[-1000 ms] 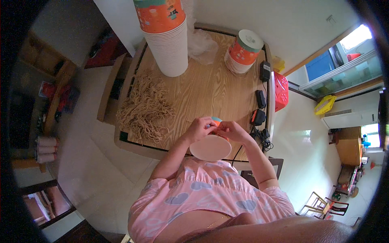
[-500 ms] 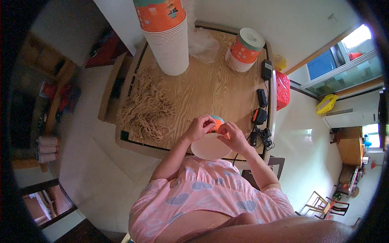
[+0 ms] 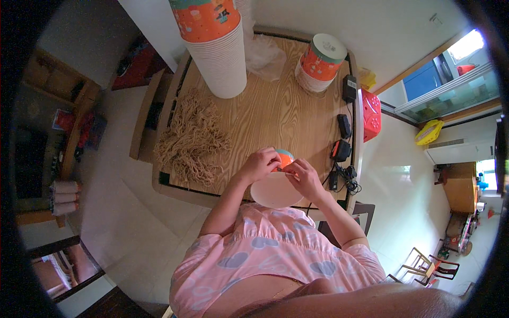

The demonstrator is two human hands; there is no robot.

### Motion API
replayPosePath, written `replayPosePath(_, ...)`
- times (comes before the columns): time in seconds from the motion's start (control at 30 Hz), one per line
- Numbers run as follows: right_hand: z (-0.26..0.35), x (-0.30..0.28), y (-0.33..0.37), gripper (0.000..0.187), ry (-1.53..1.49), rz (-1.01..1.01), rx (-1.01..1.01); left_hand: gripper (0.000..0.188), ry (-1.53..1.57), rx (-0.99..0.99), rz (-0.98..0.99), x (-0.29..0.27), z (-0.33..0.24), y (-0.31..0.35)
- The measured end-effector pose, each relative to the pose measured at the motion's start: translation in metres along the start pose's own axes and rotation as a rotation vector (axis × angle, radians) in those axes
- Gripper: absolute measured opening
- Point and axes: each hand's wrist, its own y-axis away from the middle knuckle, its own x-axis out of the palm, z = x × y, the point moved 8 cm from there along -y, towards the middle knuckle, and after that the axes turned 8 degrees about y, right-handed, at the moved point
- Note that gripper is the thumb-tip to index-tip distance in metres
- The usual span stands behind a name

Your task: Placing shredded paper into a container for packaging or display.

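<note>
An orange and teal paper tub (image 3: 286, 158) lies on its side at the table's near edge, its round white end (image 3: 273, 192) toward me. My left hand (image 3: 261, 163) rests on the tub's upper side, thumb and fingers pinched together. Close beside it, my right hand (image 3: 303, 177) has its fingertips pinched at the same spot. Whatever is between the fingertips is too small to make out. To the left lies a loose heap of tan twine strands (image 3: 192, 139).
A tall stack of paper tubs (image 3: 217, 61) stands at the far left, beside a clear plastic bag (image 3: 265, 57). A shorter stack (image 3: 322, 63) is at the far right. Black power adapters (image 3: 340, 150) and cables line the right edge. A red plastic stool (image 3: 371, 115) stands beyond it.
My right hand's fingers have drawn slightly inward, toward the left hand. The tub stays nearly in place, and the whole view has shifted a little.
</note>
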Motion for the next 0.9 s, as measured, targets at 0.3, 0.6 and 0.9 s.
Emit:
replayPosePath(0.3, -0.001, 0.000, -0.002, 0.012, 0.094, 0.023, -0.086, 0.009, -0.111, 0.078, -0.078, -0.002, -0.021, -0.007)
replayPosePath(0.6, -0.032, -0.002, -0.006, 0.012, 0.035, -0.027, 0.125, 0.012, -0.034, -0.128, -0.097, -0.018, -0.005, -0.008)
replayPosePath(0.9, -0.077, 0.030, -0.012, 0.010, -0.061, -0.043, 0.254, 0.013, -0.355, -0.161, -0.026, 0.020, 0.044, -0.008)
